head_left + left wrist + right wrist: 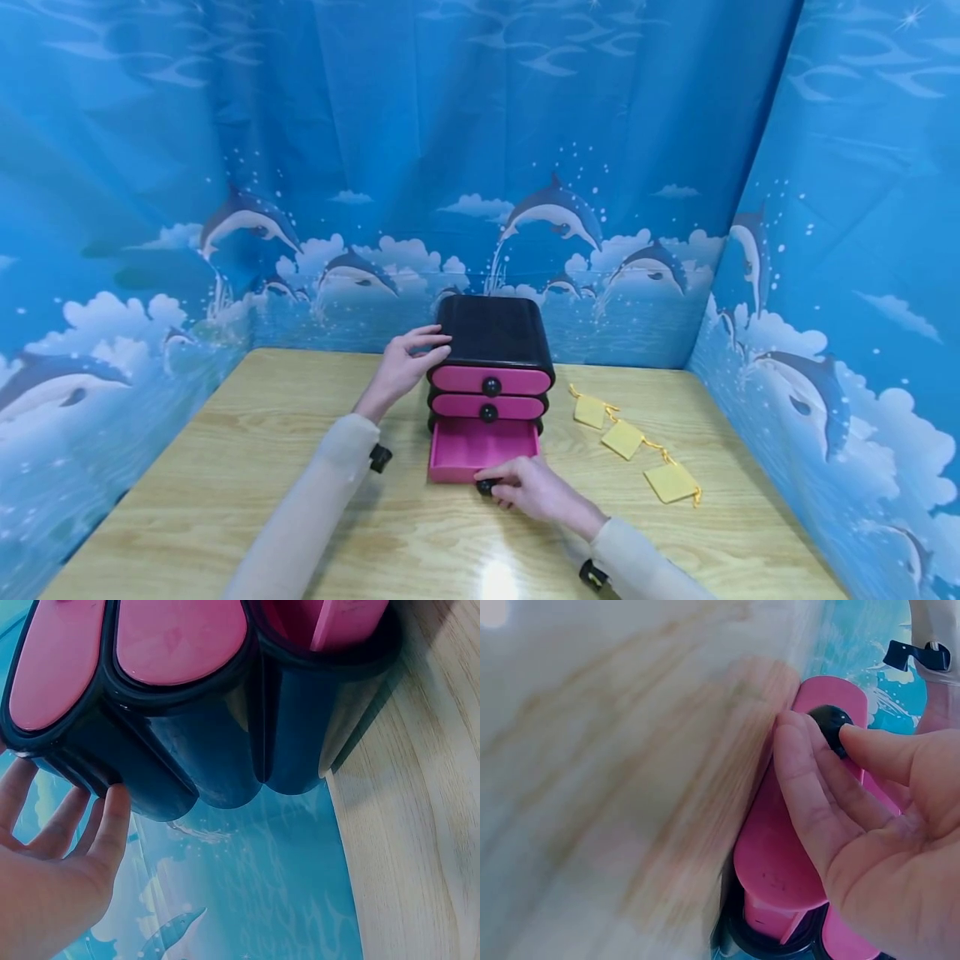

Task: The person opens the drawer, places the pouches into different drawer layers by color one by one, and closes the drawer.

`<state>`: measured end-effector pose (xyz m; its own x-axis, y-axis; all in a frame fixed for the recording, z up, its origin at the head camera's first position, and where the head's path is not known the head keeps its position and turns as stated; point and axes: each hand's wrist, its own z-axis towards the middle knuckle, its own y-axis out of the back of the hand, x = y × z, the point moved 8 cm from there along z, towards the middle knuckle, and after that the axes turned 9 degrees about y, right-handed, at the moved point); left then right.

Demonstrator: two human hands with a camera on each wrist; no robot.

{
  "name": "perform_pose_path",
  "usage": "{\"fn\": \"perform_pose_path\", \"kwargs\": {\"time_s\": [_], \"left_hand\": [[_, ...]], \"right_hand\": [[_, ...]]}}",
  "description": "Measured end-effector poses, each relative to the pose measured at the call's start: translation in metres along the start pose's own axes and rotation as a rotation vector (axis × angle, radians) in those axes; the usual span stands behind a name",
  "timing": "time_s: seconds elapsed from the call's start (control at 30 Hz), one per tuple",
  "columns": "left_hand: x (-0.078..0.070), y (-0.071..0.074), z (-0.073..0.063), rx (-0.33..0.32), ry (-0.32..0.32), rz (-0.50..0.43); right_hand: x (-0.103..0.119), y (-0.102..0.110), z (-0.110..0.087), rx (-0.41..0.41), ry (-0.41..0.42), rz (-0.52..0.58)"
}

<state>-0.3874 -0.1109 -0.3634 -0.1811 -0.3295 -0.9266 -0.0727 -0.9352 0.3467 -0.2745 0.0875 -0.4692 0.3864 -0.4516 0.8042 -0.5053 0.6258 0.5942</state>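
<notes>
A black drawer cabinet (495, 329) with pink drawer fronts stands on the table. Its bottom drawer (480, 446) is pulled out and looks bare inside; the upper two are closed. My right hand (536, 490) pinches the round black knob (831, 724) of that bottom drawer between thumb and fingers. Against the cabinet's upper left side rests my left hand (405, 362), its fingers fairly straight. The left wrist view shows those fingertips (116, 799) touching the black side wall (150, 776).
Three small yellow drawstring pouches (622, 438) lie in a slanting row to the right of the cabinet. A blue dolphin-print curtain (420, 167) surrounds the back and sides of the wooden table (225, 467).
</notes>
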Motion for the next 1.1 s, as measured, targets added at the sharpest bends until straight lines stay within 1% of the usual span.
{"fn": "perform_pose_path", "kwargs": {"time_s": [0.2, 0.4, 0.57, 0.63, 0.77, 0.83, 0.97, 1.1], "left_hand": [[0.000, -0.001, 0.001, -0.002, 0.004, 0.016], [0.000, -0.002, 0.001, -0.007, -0.011, 0.021], [-0.001, 0.000, 0.000, -0.008, -0.010, 0.021], [0.000, 0.002, 0.001, -0.018, -0.005, 0.015], [0.000, 0.003, 0.002, -0.028, -0.004, 0.010], [0.000, 0.003, 0.003, -0.020, -0.001, 0.010], [0.000, 0.002, 0.003, -0.007, -0.001, 0.013], [0.000, 0.001, 0.004, -0.012, -0.007, 0.015]], "right_hand": [[0.000, -0.001, -0.001, 0.007, -0.010, 0.050], [0.000, 0.003, -0.003, -0.032, -0.025, 0.104], [0.003, 0.014, -0.002, -0.087, 0.011, 0.070], [0.005, 0.020, -0.001, -0.115, 0.026, 0.054], [0.005, 0.033, -0.002, -0.183, 0.035, 0.015], [0.004, 0.041, -0.003, -0.216, 0.037, -0.021], [-0.001, 0.052, -0.006, -0.255, 0.017, -0.050], [-0.011, 0.063, -0.010, -0.293, -0.024, -0.006]]}}
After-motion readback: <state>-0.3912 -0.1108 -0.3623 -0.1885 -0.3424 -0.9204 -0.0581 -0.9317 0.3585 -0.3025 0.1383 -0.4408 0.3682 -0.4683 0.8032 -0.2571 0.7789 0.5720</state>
